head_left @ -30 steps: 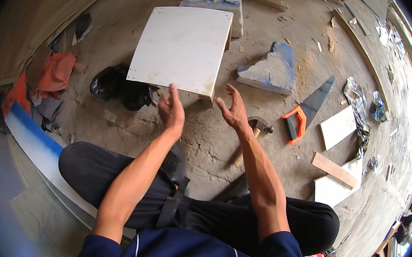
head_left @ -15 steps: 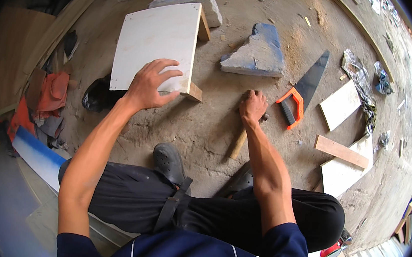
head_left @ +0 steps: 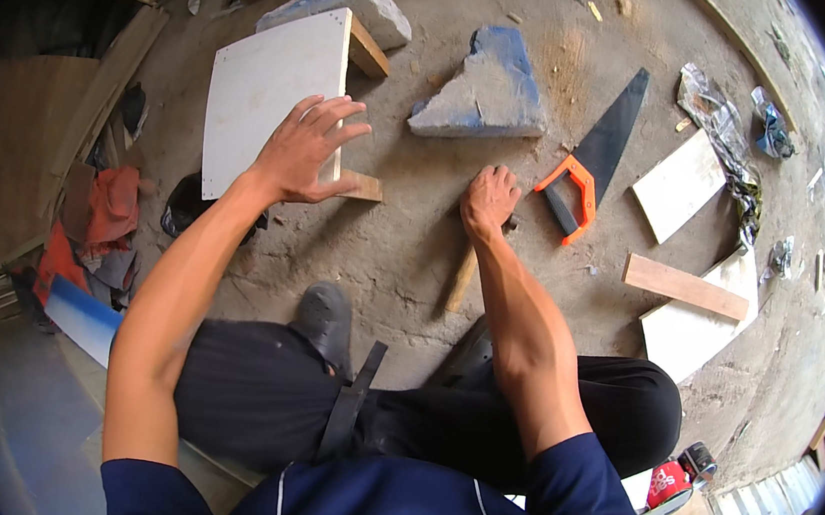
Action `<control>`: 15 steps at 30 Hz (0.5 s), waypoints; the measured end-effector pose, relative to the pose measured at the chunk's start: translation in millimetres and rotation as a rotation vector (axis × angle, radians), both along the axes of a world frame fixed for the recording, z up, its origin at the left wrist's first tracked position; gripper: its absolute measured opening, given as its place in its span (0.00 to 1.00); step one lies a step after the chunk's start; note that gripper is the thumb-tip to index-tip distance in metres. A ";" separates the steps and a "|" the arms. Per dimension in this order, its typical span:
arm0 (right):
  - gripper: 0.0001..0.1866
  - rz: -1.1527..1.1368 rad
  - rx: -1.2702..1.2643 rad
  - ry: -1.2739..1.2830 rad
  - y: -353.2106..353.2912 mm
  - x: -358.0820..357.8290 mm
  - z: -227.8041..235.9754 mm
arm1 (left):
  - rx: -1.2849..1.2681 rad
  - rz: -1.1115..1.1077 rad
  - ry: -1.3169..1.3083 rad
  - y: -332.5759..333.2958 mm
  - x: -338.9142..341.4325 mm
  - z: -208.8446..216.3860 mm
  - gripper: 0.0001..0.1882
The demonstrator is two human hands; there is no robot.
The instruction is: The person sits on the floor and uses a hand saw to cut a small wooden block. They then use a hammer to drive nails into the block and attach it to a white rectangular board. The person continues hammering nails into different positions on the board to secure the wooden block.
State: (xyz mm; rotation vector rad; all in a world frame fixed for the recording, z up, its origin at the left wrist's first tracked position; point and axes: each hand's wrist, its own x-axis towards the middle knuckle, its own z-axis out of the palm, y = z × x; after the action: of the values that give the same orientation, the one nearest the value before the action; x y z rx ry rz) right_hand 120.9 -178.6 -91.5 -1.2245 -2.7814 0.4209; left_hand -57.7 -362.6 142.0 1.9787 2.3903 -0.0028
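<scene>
A white panel (head_left: 267, 91) with wooden strips fixed beneath it stands at the left, its far end against a broken concrete block (head_left: 383, 11). My left hand (head_left: 303, 154) is at the panel's right edge, fingers spread and thumb near the lower wooden strip (head_left: 365, 187); firm contact cannot be made out. On the ground in front of me lies a hammer (head_left: 462, 281), its wooden handle pointing toward my feet. Over the hammer's head end is my right hand (head_left: 490, 203), fingers curled down; whatever they hold is hidden.
A blue-stained concrete chunk (head_left: 485, 89) lies beyond my right hand. To its right are an orange-handled handsaw (head_left: 593, 166), a white board (head_left: 679, 185), and a wood strip (head_left: 683, 286) across another white piece (head_left: 691, 332). Red cloth (head_left: 111, 206) lies at far left.
The view has shifted slightly. My left hand has moved toward the panel's right edge, and the panel looks narrower, as if tilted. My right hand stays low by the hammer.
</scene>
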 end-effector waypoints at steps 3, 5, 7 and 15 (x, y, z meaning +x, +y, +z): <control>0.07 0.016 -0.031 0.103 12.2 -1.9 1.4 | 0.164 0.140 0.024 5.9 -23.4 -14.4 0.25; 0.05 0.053 -0.068 0.264 18.0 -1.0 6.0 | 0.324 0.191 0.011 11.7 -36.0 -22.8 0.19; 0.06 0.005 -0.128 0.323 13.8 -3.4 9.4 | 0.322 0.129 -0.016 14.8 -45.8 -24.5 0.19; 0.15 -0.369 -0.618 0.564 -29.1 -45.6 68.6 | 0.138 -0.017 -0.259 36.9 -66.9 -16.2 0.11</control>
State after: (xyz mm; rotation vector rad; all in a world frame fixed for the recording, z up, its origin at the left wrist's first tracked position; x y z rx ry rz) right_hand 75.2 -207.6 -22.9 -1.3888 -1.9468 1.3963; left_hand -124.6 -325.8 125.9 1.9161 2.2621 0.4025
